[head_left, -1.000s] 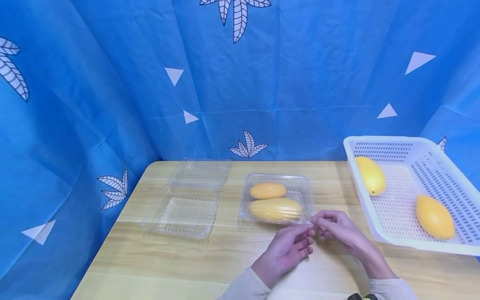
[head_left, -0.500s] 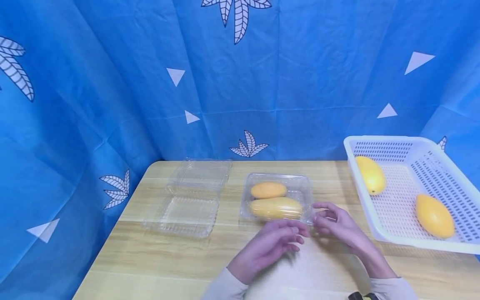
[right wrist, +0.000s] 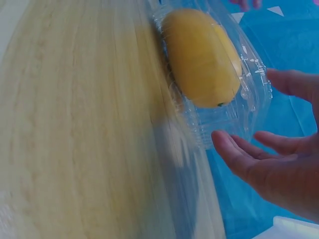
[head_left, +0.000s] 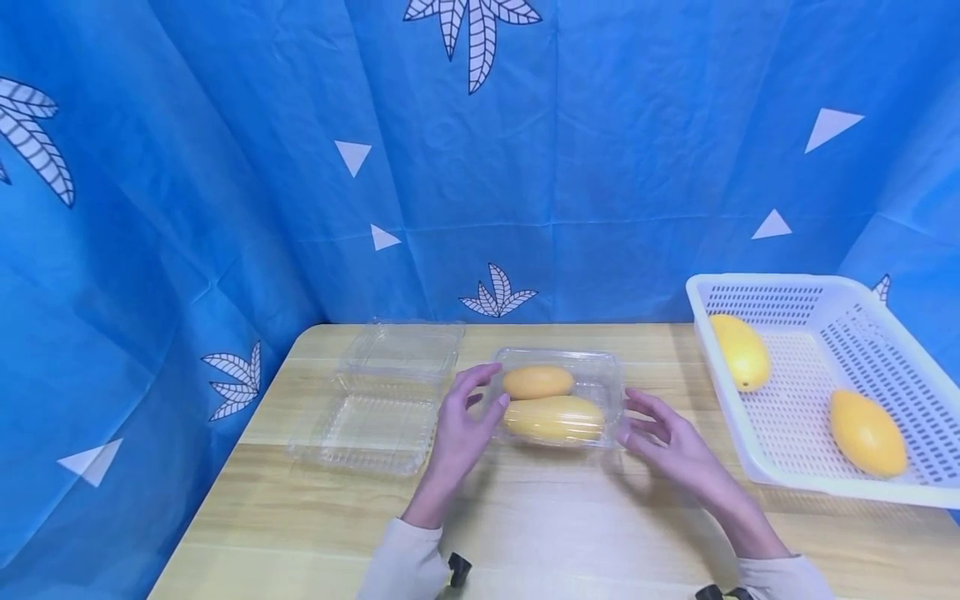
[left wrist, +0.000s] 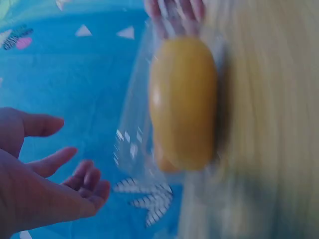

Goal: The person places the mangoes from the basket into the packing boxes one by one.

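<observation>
A transparent plastic clamshell box (head_left: 600, 367), its lid down, stands mid-table with two mangoes inside. The larger yellow mango (head_left: 555, 419) lies in front of the smaller, more orange mango (head_left: 537, 382). My left hand (head_left: 461, 425) is at the box's left side, thumb and fingers spread apart; in the left wrist view a gap shows between those fingers (left wrist: 72, 154) and the box. On the opposite side, my right hand (head_left: 675, 446) has its fingers parted, with the fingertips (right wrist: 223, 139) right by the box's end. Neither hand grips anything.
Left of the box, a second transparent clamshell container (head_left: 378, 429) lies with its lid folded back. A white perforated basket (head_left: 787, 350) at the right holds a mango (head_left: 742, 354) and another mango (head_left: 868, 433). Behind the wooden table (head_left: 315, 533) hangs a blue curtain (head_left: 630, 167).
My left hand has left the box's front right corner and swung to its left side. My right hand has shifted slightly up along the right side, its fingers parting. The box stays put.
</observation>
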### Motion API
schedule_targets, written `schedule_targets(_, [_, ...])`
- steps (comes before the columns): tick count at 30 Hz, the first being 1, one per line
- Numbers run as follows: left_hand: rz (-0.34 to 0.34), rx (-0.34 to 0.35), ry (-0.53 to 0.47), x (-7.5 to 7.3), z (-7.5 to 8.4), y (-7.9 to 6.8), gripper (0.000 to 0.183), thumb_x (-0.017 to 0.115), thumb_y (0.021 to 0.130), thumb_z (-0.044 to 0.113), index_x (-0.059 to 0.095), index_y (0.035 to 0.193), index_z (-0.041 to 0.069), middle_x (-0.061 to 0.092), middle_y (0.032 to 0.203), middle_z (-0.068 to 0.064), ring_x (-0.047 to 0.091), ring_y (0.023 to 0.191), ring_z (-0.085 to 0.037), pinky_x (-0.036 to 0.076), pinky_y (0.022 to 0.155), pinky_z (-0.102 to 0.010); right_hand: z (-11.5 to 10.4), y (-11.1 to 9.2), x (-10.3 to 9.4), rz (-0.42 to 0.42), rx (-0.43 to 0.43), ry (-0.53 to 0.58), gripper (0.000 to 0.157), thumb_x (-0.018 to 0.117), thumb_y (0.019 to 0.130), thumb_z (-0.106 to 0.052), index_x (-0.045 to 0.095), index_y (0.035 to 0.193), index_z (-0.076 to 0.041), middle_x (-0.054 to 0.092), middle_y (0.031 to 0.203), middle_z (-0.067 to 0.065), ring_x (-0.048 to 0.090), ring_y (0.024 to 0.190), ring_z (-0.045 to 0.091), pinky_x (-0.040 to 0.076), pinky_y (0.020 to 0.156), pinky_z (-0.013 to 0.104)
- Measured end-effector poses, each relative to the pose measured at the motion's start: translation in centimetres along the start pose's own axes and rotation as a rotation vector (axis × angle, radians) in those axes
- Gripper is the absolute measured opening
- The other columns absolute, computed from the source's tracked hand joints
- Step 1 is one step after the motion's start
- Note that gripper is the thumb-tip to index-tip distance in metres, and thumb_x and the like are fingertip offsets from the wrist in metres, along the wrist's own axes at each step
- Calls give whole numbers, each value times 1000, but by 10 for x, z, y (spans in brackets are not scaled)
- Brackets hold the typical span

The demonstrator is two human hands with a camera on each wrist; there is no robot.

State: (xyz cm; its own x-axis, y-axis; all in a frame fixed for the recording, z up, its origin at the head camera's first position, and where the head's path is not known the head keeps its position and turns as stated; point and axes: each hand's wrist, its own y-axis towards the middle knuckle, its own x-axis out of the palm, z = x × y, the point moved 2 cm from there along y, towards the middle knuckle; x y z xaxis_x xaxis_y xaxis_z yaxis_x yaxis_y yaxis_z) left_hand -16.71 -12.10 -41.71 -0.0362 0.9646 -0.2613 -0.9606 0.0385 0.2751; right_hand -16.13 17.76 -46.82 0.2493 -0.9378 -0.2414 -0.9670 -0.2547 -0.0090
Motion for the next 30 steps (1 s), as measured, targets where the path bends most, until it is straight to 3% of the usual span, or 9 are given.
schedule_targets(3, [-20, -48, 71, -4, -13, 1, 57, 73, 93, 12, 52, 145, 1, 46, 151, -19, 45, 137, -39, 40, 110, -59, 1, 0, 2, -5, -6, 14, 77, 71, 97, -17, 28, 158, 0, 34, 159, 26, 40, 140, 48, 47, 97, 20])
schedule_targets(8, [-145, -193, 81, -6, -30, 0, 84, 78, 91, 24, 32, 159, 7, 27, 164, -18, 33, 146, -42, 36, 112, -60, 3, 1, 7, 0, -18, 31, 85, 76, 93, -15, 24, 159, 0, 27, 163, 24, 36, 143, 47, 43, 106, 34])
schedule_targets(15, [-232, -329, 62, -8, -45, 1, 101, 83, 84, 23, 21, 163, 14, 22, 166, -18, 31, 147, -45, 31, 113, -63, 5, 3, 11, 8, -9, 5, 92, 80, 90, -16, 22, 160, 0, 22, 166, 22, 35, 144, 48, 40, 107, 42])
schedule_targets(21, [-298, -339, 41, -6, -51, 3, 106, 85, 82, 21, 18, 164, 16, 21, 166, -20, 28, 148, -45, 31, 113, -64, 8, 4, 13, 32, -2, 7, 96, 82, 87, -14, 22, 160, -1, 21, 166, 22, 34, 144, 49, 40, 107, 43])
schedule_targets(26, [-283, -351, -1, -5, -56, 3, 106, 84, 83, 18, 17, 165, 19, 20, 167, -18, 28, 148, -46, 33, 113, -63, 10, 7, 16, 43, 9, 0, 99, 84, 86, -18, 22, 161, -4, 21, 166, 20, 33, 145, 47, 40, 108, 44])
schedule_targets(30, [-266, -347, -6, -3, -59, 5, 104, 83, 84, 17, 17, 165, 21, 18, 169, -13, 25, 150, -45, 28, 115, -63, 12, 13, 15, 53, 15, -18, 98, 83, 87, -21, 22, 161, -4, 21, 167, 20, 34, 145, 46, 39, 108, 46])
